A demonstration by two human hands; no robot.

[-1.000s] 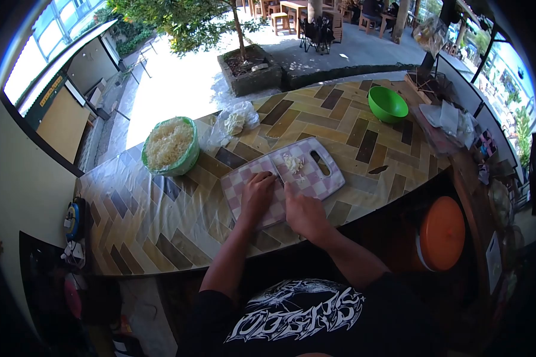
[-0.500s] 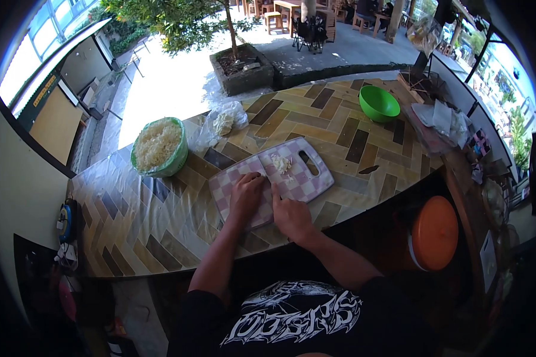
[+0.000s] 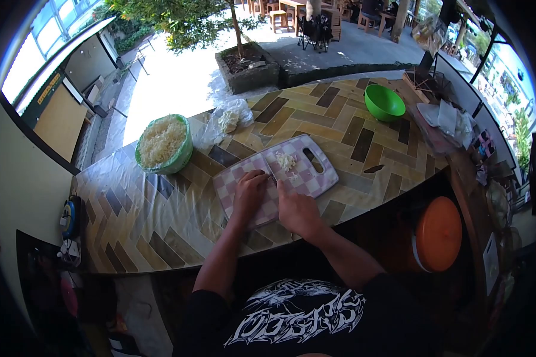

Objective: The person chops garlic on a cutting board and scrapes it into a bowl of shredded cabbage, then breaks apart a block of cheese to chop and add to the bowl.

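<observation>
A pink-and-white checkered cutting board (image 3: 235, 190) lies at a slant on the table. My left hand (image 3: 251, 193) rests on its near half, fingers curled down and pressed together over something too small to make out. My right hand (image 3: 298, 208) is closed around a knife (image 3: 273, 177), its index finger stretched along the top. The thin blade sits beside my left fingertips, its handle hidden in my palm. Beyond the blade is a small pile of finely chopped pale pieces (image 3: 286, 160), near the board's handle slot.
A green bowl of pale shredded food (image 3: 162, 143) stands at the left, beside a plastic bag with a whitish lump (image 3: 228, 122). At the far right sits a green bowl (image 3: 385, 103). Below the table's right edge is an orange lid (image 3: 439, 234).
The whole view has shifted slightly, so the table's things appear a little further right. Both hands stay at the same part of the board, with the knife still by the left fingertips.
</observation>
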